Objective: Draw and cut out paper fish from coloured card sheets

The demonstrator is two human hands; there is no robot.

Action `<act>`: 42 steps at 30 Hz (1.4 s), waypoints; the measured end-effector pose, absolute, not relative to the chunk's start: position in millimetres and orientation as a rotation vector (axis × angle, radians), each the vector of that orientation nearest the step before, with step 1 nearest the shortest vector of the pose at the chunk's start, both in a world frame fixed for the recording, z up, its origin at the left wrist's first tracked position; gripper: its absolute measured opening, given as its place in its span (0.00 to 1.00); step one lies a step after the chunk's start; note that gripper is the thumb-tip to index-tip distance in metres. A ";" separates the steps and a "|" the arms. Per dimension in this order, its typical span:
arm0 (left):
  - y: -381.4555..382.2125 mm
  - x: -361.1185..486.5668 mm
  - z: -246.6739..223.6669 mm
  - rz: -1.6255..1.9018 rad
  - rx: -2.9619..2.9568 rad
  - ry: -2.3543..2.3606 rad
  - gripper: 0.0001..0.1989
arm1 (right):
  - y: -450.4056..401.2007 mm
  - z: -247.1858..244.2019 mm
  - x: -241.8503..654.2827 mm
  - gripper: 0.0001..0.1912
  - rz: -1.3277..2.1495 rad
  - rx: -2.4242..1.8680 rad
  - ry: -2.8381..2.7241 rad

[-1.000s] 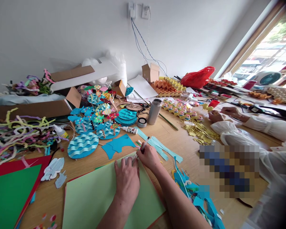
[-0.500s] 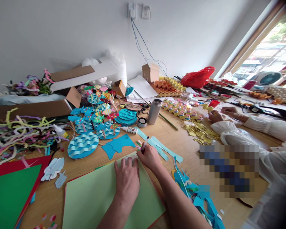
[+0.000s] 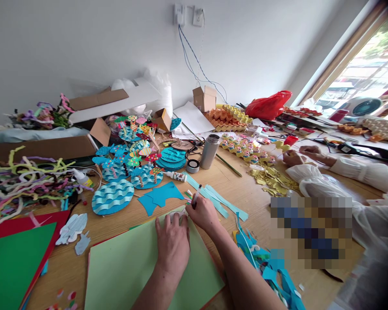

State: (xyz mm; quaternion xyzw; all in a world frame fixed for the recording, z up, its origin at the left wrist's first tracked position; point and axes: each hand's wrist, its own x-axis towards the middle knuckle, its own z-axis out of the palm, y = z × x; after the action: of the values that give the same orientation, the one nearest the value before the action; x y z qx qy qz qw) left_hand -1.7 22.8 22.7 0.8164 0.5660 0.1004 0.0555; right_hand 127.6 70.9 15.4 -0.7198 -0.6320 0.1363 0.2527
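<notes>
A light green sheet [image 3: 126,262] lies on the wooden table in front of me. My left hand [image 3: 173,241] rests on its upper part, fingers spread over a small white paper piece [image 3: 181,212]. My right hand [image 3: 202,212] is closed around a pen [image 3: 196,194] at the sheet's top right edge, its tip hidden behind the fingers. Blue paper pieces [image 3: 163,196] and pale blue strips [image 3: 215,200] lie beyond the hands. A white glue bottle [image 3: 176,176] lies on its side past them.
A grey metal flask [image 3: 210,151] stands behind the strips. Blue scraps [image 3: 271,269] lie to the right, pipe cleaners [image 3: 29,185] and a dark green sheet [image 3: 16,262] to the left. Another person's hands [image 3: 305,155] are at the right, near yellow scraps [image 3: 273,181].
</notes>
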 end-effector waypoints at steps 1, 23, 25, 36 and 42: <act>22.5 -1.7 22.9 0.304 2.476 1.716 0.15 | 70.9 15.1 127.7 0.11 0.371 -1.957 -1.719; 26.4 -5.5 24.4 0.287 2.468 1.696 0.22 | 70.9 15.7 128.2 0.07 0.364 -1.892 -1.559; 29.7 -8.0 25.1 0.279 2.454 1.703 0.27 | 71.2 14.5 128.9 0.07 0.409 -1.831 -1.539; 40.8 -19.3 30.4 0.258 2.329 1.678 0.29 | 71.6 12.9 128.4 0.05 0.714 -1.569 -1.663; 46.7 -25.8 31.7 0.241 2.292 1.618 0.32 | 66.9 17.3 126.9 0.03 0.945 -1.468 -1.687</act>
State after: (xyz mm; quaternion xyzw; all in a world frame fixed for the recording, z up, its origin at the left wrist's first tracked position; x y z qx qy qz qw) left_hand -25.8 46.7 31.7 0.8031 0.5671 0.0844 0.1622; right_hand 126.9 66.9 17.3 -0.5665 -0.6512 0.3648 0.3493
